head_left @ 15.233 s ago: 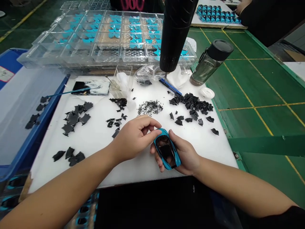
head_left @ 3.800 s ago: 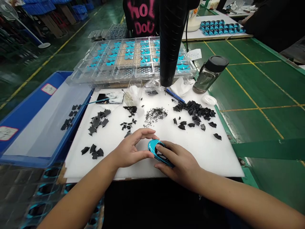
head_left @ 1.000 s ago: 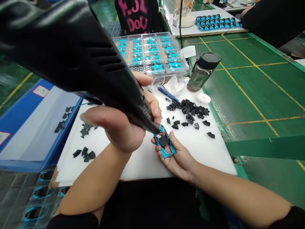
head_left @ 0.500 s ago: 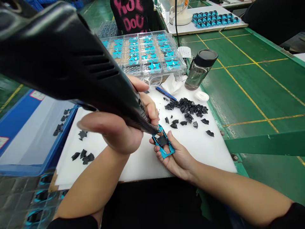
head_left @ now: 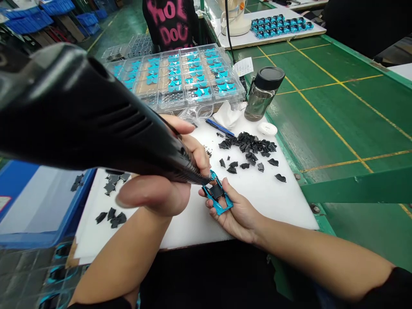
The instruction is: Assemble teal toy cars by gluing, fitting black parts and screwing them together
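My left hand (head_left: 167, 189) is wrapped round a large black power screwdriver (head_left: 106, 124), whose body slants down from the upper left. Its tip meets the upper end of a small blue plastic frame (head_left: 224, 209), shaped like a toy car body; the exact contact point is hidden by the tool's nose. Set in the frame's middle is a black plastic piece (head_left: 216, 192). My right hand (head_left: 240, 216) grips the frame between thumb and fingers, low over the white work board (head_left: 193, 227). Beyond it lies a pile of small black plastic parts (head_left: 249, 143).
A clear compartment box (head_left: 180, 98) with blue parts stands at the back. Near it are a bottle (head_left: 262, 98), a blue pen (head_left: 220, 127), a tissue (head_left: 227, 113) and a white case (head_left: 267, 128). A blue bin (head_left: 62, 234) sits left. One person (head_left: 170, 21) is beyond.
The view has shifted slightly, and the screwdriver's rear end sits lower in the picture. Its tip stays at the blue frame's upper end, and both hands keep their grips.
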`<state>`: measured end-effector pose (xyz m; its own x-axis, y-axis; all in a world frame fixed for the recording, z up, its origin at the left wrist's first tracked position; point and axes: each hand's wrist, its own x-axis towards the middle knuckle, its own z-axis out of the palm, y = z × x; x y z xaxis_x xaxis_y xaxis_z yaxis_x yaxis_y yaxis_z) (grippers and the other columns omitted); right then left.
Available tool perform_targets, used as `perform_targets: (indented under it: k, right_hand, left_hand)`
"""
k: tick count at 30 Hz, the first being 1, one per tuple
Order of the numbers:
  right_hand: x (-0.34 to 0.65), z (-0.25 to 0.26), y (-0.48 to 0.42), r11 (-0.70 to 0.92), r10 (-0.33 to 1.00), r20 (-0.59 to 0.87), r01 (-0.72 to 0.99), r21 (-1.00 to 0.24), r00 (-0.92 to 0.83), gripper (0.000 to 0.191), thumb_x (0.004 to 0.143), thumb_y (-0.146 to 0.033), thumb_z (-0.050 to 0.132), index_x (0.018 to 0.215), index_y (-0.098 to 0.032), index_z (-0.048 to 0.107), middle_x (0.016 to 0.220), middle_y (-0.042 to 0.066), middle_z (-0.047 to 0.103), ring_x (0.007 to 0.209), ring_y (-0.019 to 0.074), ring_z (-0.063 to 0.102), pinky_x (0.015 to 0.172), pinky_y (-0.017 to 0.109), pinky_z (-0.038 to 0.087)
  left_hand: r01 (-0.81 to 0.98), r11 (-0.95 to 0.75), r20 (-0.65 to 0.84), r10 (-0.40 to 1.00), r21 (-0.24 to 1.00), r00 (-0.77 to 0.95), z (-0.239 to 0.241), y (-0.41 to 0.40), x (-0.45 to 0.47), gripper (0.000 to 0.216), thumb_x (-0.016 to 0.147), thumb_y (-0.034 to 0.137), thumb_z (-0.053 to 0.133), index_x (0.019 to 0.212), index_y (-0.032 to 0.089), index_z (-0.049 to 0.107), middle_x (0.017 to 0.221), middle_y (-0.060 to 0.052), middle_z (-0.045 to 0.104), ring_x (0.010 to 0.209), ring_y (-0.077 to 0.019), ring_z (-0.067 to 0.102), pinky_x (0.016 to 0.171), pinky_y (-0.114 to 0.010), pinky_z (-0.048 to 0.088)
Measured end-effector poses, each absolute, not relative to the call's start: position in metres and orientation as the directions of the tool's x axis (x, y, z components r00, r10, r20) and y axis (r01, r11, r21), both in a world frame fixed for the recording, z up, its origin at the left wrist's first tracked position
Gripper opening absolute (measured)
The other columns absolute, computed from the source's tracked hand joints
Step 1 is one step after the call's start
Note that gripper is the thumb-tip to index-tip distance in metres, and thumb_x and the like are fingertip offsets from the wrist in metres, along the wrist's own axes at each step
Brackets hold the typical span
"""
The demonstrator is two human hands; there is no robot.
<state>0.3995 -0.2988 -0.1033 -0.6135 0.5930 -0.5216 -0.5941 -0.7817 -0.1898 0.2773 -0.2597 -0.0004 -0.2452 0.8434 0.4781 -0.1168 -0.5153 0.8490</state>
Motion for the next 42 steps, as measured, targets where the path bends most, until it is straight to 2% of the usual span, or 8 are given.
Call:
perform_targets:
  k: [7,12,16,20,27,34,42]
  right_hand:
    - [0.4,-0.103,-0.298,-0.779,0.595,-0.518,-0.599,-0.184,-0.614,0.038,0.103,-0.045,0.046,0.109,-0.012,0.065,0.097,0.012,0.071,0.066,0.0095,0.063,0.056,0.016,0.052]
    - [0.4,-0.104,-0.298,-0.784,0.593,-0.514,-0.591,-0.19,-0.62,0.037,0.102,-0.046,0.047,0.109,-0.013,0.064,0.098,0.012,0.071,0.066,0.0096,0.063,0.057,0.016,0.052]
    - [0.4,-0.105,-0.298,-0.782,0.595,-0.513,-0.594,-0.191,-0.619,0.037,0.102,-0.046,0.047,0.111,-0.013,0.063,0.098,0.012,0.071,0.066,0.0099,0.064,0.056,0.017,0.052]
    - [0.4,-0.104,-0.298,-0.779,0.598,-0.512,-0.598,-0.189,-0.617,0.037,0.103,-0.045,0.046,0.112,-0.013,0.062,0.098,0.013,0.071,0.066,0.0103,0.064,0.057,0.017,0.053]
    - [0.4,-0.104,-0.298,-0.782,0.595,-0.517,-0.592,-0.195,-0.616,0.038,0.103,-0.045,0.044,0.112,-0.012,0.063,0.098,0.013,0.071,0.066,0.0103,0.064,0.055,0.016,0.053]
    - [0.4,-0.103,-0.298,-0.783,0.591,-0.514,-0.595,-0.181,-0.622,0.039,0.104,-0.045,0.044,0.111,-0.012,0.063,0.097,0.012,0.07,0.065,0.0103,0.064,0.055,0.016,0.053]
    - [0.399,-0.102,-0.298,-0.782,0.59,-0.516,-0.599,-0.174,-0.621,0.038,0.103,-0.046,0.046,0.111,-0.013,0.062,0.098,0.012,0.071,0.065,0.0106,0.065,0.055,0.017,0.054]
  left_hand:
    - [-0.123,-0.553,0.52,0.824,0.824,-0.224,-0.011,-0.263,0.272,0.089,0.054,0.094,0.046,0.104,0.025,0.07,0.054,0.0,0.057,0.042,-0.014,0.054,0.039,-0.029,0.04]
    - [-0.14,-0.509,0.484,0.857,0.85,-0.176,-0.015,-0.265,0.27,0.081,0.057,0.093,0.047,0.101,0.027,0.067,0.059,0.001,0.058,0.043,-0.0132,0.055,0.043,-0.029,0.042]
    - [-0.18,-0.515,0.485,0.854,0.838,-0.187,-0.015,-0.263,0.268,0.073,0.06,0.089,0.056,0.093,0.025,0.066,0.062,0.001,0.056,0.044,-0.0129,0.056,0.043,-0.029,0.042]
    - [-0.245,-0.56,0.551,0.827,0.791,-0.114,-0.017,-0.259,0.264,0.07,0.063,0.084,0.06,0.094,0.021,0.066,0.059,0.001,0.058,0.044,-0.0143,0.057,0.042,-0.028,0.045]
    - [-0.248,-0.601,0.598,0.796,0.76,-0.097,-0.02,-0.256,0.261,0.073,0.063,0.083,0.061,0.097,0.019,0.067,0.059,0.0,0.061,0.043,-0.015,0.059,0.038,-0.028,0.045]
    - [-0.183,-0.66,0.655,0.749,0.728,-0.095,-0.025,-0.253,0.259,0.084,0.068,0.082,0.061,0.122,0.018,0.064,0.06,-0.001,0.064,0.042,-0.0152,0.057,0.041,-0.03,0.048]
    - [-0.19,-0.642,0.633,0.766,0.743,-0.111,-0.026,-0.255,0.26,0.057,0.074,0.067,0.071,0.106,0.02,0.066,0.059,0.0,0.061,0.044,-0.0142,0.057,0.043,-0.028,0.049]
